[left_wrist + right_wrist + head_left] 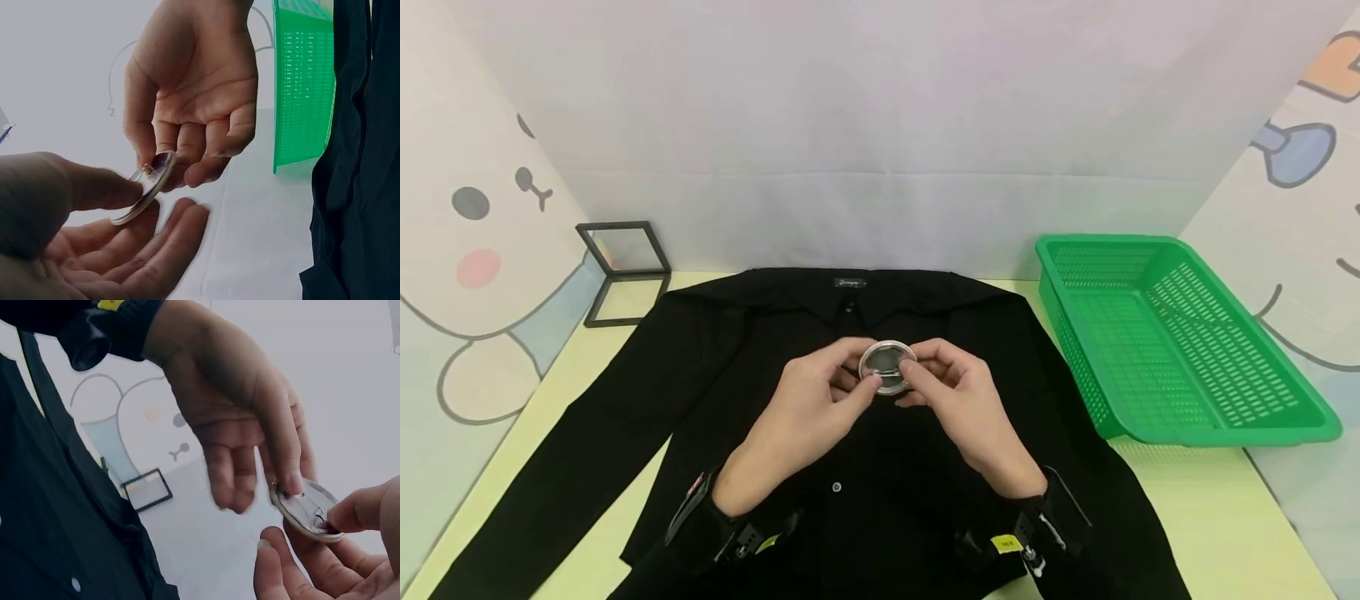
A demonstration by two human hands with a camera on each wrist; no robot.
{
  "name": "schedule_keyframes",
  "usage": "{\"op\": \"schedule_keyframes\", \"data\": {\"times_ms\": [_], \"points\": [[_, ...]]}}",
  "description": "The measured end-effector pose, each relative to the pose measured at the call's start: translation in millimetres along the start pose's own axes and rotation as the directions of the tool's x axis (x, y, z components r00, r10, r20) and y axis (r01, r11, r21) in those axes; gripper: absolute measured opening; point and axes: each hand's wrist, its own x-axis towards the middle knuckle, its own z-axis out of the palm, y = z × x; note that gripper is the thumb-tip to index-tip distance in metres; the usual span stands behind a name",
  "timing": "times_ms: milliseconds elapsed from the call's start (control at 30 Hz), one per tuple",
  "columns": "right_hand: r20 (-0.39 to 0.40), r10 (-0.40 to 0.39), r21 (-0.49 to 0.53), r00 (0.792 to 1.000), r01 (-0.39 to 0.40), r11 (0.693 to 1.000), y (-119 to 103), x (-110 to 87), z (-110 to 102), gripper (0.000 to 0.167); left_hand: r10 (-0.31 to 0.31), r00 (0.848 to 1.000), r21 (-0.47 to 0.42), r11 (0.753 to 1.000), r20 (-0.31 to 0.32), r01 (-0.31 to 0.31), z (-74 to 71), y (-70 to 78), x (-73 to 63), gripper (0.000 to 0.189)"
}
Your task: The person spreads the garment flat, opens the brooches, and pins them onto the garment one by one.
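A round pin-back button badge (883, 360) is held between both hands above the black shirt (850, 450), its back with the metal pin turned up toward the head camera. My left hand (808, 396) pinches the badge's left edge, thumb at the pin and fingers underneath. On the opposite edge my right hand (958, 396) pinches it, with the thumb on the back face. In the left wrist view the badge (150, 187) appears tilted, nearly edge-on. The right wrist view shows the pin side of the badge (309, 509) and both thumbs on it. Its front face is hidden.
The shirt lies spread on a pale yellow table (1217, 508), collar toward the back wall. At the right stands a green plastic basket (1078, 375) with perforated walls. A black two-panel frame (632, 273) stands opened at the back left. Cartoon-printed cloth lines the sides.
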Motion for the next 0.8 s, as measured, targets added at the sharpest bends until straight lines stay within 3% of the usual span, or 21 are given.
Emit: {"op": "schedule_keyframes", "data": {"times_ms": [133, 300, 500, 667, 800], "points": [[0.008, -0.032, -0.101, 0.999, 0.033, 0.994, 0.2, -0.3, -1.1, 0.018, -0.033, 0.997, 0.028, 0.999, 0.075, 0.031, 0.7, -1.1, -1.4, 0.028], [0.059, -0.052, -0.202, 0.997, 0.063, 0.977, -1.5, -2.2, -0.6, 0.016, 0.006, 1.0, 0.024, 1.0, 0.023, -0.006, 0.5, -0.9, -2.3, 0.027], [0.063, -0.047, -0.2, 0.997, 0.059, 0.978, -3.3, -2.4, -0.4, 0.018, 0.031, 0.999, -0.036, 0.999, -0.037, -0.032, -0.3, 0.5, -1.2, 0.02], [0.072, -0.073, -0.179, 0.995, 0.085, 0.98, -3.8, -0.6, -1.3, 0.019, 0.01, 0.999, -0.171, 0.985, -0.044, -0.017, -1.9, 1.8, -1.2, 0.035], [0.078, -0.076, -0.179, 0.994, 0.089, 0.98, -4.1, -0.6, -1.3, 0.018, 0.001, 0.999, -0.19, 0.982, -0.039, -0.009, -2.0, 1.7, -1.0, 0.042]]}}
